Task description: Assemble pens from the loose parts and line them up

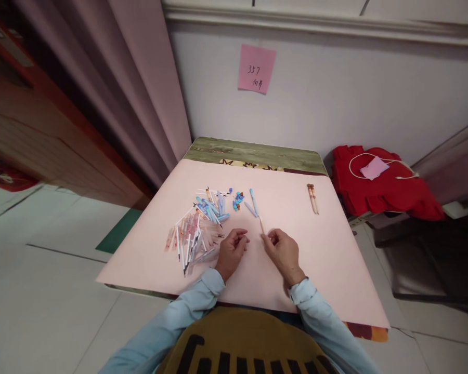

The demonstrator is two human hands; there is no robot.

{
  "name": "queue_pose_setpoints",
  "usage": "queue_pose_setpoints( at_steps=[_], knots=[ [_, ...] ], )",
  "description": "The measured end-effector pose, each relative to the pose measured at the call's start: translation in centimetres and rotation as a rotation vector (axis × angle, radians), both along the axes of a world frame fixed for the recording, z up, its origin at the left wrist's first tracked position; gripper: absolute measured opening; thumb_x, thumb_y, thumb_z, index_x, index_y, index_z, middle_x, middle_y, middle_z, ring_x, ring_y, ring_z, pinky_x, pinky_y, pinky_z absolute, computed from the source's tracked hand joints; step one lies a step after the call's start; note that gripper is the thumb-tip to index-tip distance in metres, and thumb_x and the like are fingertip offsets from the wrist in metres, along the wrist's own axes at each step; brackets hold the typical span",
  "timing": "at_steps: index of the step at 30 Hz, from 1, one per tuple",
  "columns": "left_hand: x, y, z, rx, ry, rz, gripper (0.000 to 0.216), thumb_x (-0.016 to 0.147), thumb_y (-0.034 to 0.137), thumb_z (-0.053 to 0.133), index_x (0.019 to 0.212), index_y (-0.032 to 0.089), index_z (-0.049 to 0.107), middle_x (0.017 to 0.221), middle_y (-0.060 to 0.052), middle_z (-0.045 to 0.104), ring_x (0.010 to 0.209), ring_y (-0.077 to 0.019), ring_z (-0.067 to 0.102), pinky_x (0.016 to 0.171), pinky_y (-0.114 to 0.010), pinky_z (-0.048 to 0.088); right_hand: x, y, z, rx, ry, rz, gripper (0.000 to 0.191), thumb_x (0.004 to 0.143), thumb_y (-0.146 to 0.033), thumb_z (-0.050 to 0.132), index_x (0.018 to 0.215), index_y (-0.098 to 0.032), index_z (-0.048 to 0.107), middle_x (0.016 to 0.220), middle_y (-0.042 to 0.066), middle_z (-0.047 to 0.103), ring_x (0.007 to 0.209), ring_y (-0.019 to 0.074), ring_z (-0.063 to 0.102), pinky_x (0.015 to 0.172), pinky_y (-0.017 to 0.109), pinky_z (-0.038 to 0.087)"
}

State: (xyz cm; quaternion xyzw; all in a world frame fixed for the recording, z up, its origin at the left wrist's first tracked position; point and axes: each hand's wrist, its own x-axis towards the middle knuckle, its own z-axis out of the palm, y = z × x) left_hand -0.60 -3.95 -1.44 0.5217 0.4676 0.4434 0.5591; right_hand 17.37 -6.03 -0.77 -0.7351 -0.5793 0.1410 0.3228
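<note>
My right hand (283, 249) pinches the lower end of a thin pale pen barrel (262, 225) that points away from me over the pink sheet (315, 249). My left hand (233, 248) rests close beside it with its fingers curled in; what it holds, if anything, is too small to make out. To the left of that hand lies a heap of pen parts (193, 234): several pink and clear barrels, refills and blue barrels. Small blue caps (238, 199) and a blue pen (253, 201) lie just beyond the hands.
Two finished pens (312, 198) lie side by side at the far right of the pink sheet. A red cloth (382, 187) with a white cable sits on a seat to the right. A pink note (256, 68) hangs on the wall, a curtain (140, 88) at the left.
</note>
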Motion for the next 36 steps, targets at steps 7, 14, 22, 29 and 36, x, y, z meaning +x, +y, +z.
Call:
queue_pose_setpoints(
  at_steps=[7, 14, 22, 29, 36],
  knots=[
    [0.3, -0.6, 0.4, -0.011, -0.006, 0.017, 0.021, 0.085, 0.033, 0.060, 0.101, 0.019, 0.061, 0.079, -0.002, 0.064, 0.059, -0.0104, 0.055, 0.055, -0.023, 0.045, -0.7, 0.1, -0.2, -0.039, -0.137, -0.008, 0.030, 0.084, -0.050, 0.061, 0.079, -0.021, 0.059, 0.062, -0.002, 0.059, 0.055, 0.0138, 0.052, 0.053, 0.025, 0.026],
    [-3.5, 1.4, 3.8, 0.120, 0.145, 0.128, 0.016, 0.079, 0.035, 0.068, 0.080, 0.019, 0.068, 0.078, -0.003, 0.067, 0.075, -0.0165, 0.061, 0.071, -0.028, 0.050, -0.9, 0.3, 1.0, 0.135, 0.120, -0.055, 0.038, 0.090, -0.054, 0.054, 0.072, -0.020, 0.057, 0.058, -0.003, 0.053, 0.051, 0.0122, 0.047, 0.052, 0.025, 0.031],
    [-13.3, 14.6, 6.9, 0.036, 0.669, 0.508, 0.017, 0.070, 0.030, 0.068, 0.078, 0.016, 0.069, 0.075, -0.002, 0.069, 0.069, -0.0142, 0.059, 0.062, -0.023, 0.043, -4.5, 2.9, 1.2, 0.287, 0.325, 0.060, 0.033, 0.090, -0.047, 0.057, 0.071, -0.019, 0.056, 0.057, -0.005, 0.047, 0.052, 0.0097, 0.041, 0.054, 0.022, 0.035],
    [-10.8, 18.6, 5.1, -0.090, 0.873, 0.292, 0.011, 0.062, 0.027, 0.073, 0.063, 0.017, 0.070, 0.061, -0.004, 0.068, 0.061, -0.0168, 0.060, 0.058, -0.027, 0.040, -3.8, 3.2, -1.0, 0.331, 0.302, 0.004, 0.034, 0.089, -0.047, 0.056, 0.070, -0.019, 0.059, 0.056, -0.005, 0.044, 0.051, 0.0101, 0.039, 0.052, 0.022, 0.034],
    [-9.1, 21.1, 5.6, -0.082, 0.926, 0.207, 0.017, 0.056, 0.009, 0.072, 0.070, 0.019, 0.072, 0.061, -0.002, 0.068, 0.064, -0.0172, 0.062, 0.063, -0.027, 0.042, -3.4, 2.9, -1.0, 0.373, 0.333, 0.025, 0.030, 0.089, -0.043, 0.058, 0.071, -0.018, 0.060, 0.058, -0.004, 0.048, 0.053, 0.0104, 0.041, 0.053, 0.023, 0.035]
  ],
)
